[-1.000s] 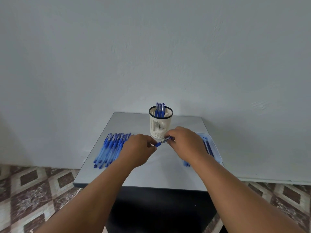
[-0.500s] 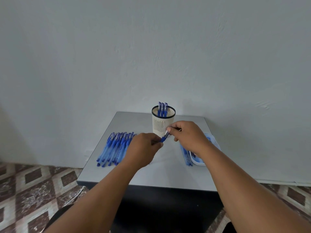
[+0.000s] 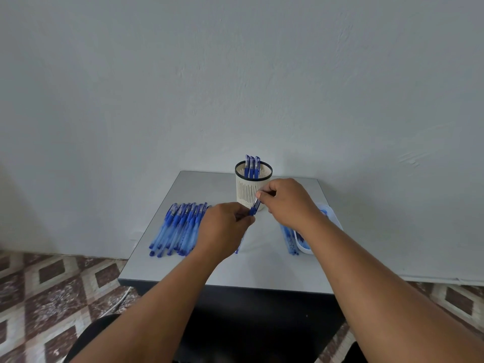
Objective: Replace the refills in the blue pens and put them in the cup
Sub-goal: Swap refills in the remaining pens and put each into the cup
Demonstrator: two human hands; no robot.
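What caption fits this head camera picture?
Both hands, left hand and right hand, hold a blue pen before the cup.

blue plastic pens (image 3: 178,227): row, left on table | white slotted cup (image 3: 251,188): upright, far centre, three pens inside

3 pens (image 3: 251,167) in cup (image 3: 247,192)

Three pens (image 3: 251,166) are counted in one cup (image 3: 247,191); one pen (image 3: 254,207) is held by two hands.
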